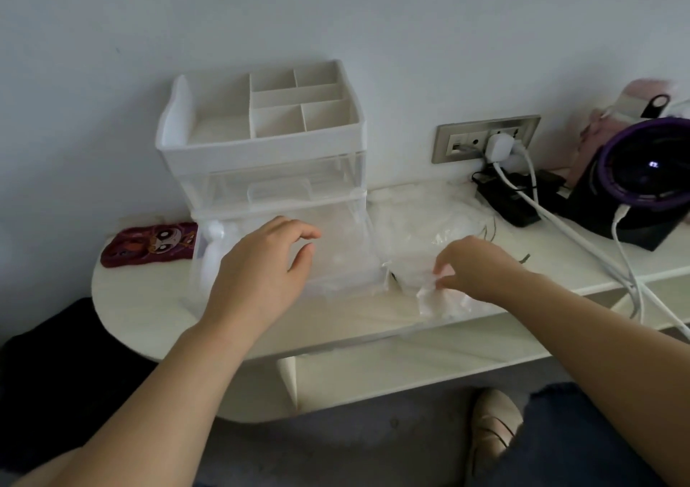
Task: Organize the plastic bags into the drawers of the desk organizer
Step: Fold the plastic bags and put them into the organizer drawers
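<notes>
At the front edge of the desk (pixel 149 311), just right of the open drawer (pixel 347 262) of the desk organizer (pixel 261 143), the right hand (pixel 476 266) pinches a plastic bag (pixel 433 301). The left hand (pixel 261 262) hovers over the drawer, fingers loosely spread. More bags (pixel 418 214) lie toward the wall (pixel 410 38).

No text, label, brand or number can be read anywhere; the only printed sign is a cartoon face with big round eyes on the dark red pouch (pixel 149 244), lying just left of the desk organizer (pixel 261 143); any lettering on that pouch is too blurred to tell.
</notes>
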Available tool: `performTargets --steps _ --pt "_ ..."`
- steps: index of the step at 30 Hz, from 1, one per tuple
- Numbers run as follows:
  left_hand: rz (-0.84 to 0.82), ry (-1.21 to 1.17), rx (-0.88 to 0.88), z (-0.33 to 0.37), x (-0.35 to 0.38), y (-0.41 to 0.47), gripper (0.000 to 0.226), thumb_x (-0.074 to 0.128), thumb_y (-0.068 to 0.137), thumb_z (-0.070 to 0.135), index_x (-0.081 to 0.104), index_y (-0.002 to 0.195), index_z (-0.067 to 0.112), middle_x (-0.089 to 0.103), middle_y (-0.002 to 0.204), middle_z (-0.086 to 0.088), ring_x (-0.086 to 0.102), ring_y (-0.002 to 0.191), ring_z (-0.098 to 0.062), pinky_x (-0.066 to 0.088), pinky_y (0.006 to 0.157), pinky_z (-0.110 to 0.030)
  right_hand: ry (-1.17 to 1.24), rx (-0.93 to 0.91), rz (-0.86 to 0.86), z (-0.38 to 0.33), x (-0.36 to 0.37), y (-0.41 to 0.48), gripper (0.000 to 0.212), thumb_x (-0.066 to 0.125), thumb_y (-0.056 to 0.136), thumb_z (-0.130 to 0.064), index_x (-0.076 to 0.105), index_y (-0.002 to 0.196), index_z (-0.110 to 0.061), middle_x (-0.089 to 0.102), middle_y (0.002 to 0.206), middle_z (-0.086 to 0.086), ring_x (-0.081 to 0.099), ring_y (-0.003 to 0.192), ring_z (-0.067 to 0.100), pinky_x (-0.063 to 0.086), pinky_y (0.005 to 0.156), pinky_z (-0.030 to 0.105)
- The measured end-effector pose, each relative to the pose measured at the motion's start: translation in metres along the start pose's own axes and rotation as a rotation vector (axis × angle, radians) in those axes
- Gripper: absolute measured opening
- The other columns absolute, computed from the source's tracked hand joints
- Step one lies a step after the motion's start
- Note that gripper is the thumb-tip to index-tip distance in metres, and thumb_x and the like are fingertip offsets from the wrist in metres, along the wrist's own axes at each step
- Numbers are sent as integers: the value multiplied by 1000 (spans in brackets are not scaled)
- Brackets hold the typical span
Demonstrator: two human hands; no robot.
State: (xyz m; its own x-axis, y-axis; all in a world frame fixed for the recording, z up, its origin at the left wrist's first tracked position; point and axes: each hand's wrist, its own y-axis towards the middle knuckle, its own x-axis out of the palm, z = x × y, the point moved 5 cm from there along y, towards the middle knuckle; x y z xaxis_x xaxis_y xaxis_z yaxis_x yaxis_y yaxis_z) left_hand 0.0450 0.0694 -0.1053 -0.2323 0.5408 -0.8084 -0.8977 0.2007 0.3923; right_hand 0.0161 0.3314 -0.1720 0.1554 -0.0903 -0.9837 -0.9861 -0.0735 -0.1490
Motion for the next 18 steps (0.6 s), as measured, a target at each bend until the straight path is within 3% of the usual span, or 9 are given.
performTargets --steps 4,7,10,13,16,18 --pt "2 -14 -6 -1 -1 -2 19 54 91 21 65 106 28 61 107 20 55 102 0 37 76 -18 14 -20 56 -1 -2 -5 18 59 90 -38 71 97 -26 68 104 -5 62 92 17 51 82 31" --pt "7 -14 -3 -1 -2 -1 19 54 91 21 65 105 28 61 107 20 55 101 1 33 71 -12 -32 -68 106 -3 -7 -11 26 50 94 -42 70 101 -29 69 104 -11 61 94 13 39 85 25" --pt "-1 -27 0 0 -3 -2 20 54 92 20 66 106 27 61 108 20 54 102 1 31 71 -5 -37 -93 183 -5 -20 -18 24 49 92 -46 69 91 -33 65 83 -21 59 84 5 32 85 26" --pt "31 -93 31 9 -9 -1 18 56 91 17 67 104 24 62 103 20 55 97 4 34 74 -3 425 -12 282 -6 -43 -30 22 61 86 -41 66 69 -28 56 56 -18 51 55 -1 39 64 25" --pt "-41 -482 -33 21 -17 0 11 60 89 21 69 95 25 70 92 15 61 89 5 43 80 -4 1179 -14 371 -28 -64 -45 26 62 87 -31 61 64 -17 59 62 -1 52 62 18 42 67 37" --pt "-211 -825 -87 34 -17 1 15 63 87 33 69 99 26 72 96 11 66 93 -2 51 85 -16 1396 -58 443 -52 -77 -58 21 63 80 -34 58 65 -20 54 68 6 49 67 21 40 70 41"
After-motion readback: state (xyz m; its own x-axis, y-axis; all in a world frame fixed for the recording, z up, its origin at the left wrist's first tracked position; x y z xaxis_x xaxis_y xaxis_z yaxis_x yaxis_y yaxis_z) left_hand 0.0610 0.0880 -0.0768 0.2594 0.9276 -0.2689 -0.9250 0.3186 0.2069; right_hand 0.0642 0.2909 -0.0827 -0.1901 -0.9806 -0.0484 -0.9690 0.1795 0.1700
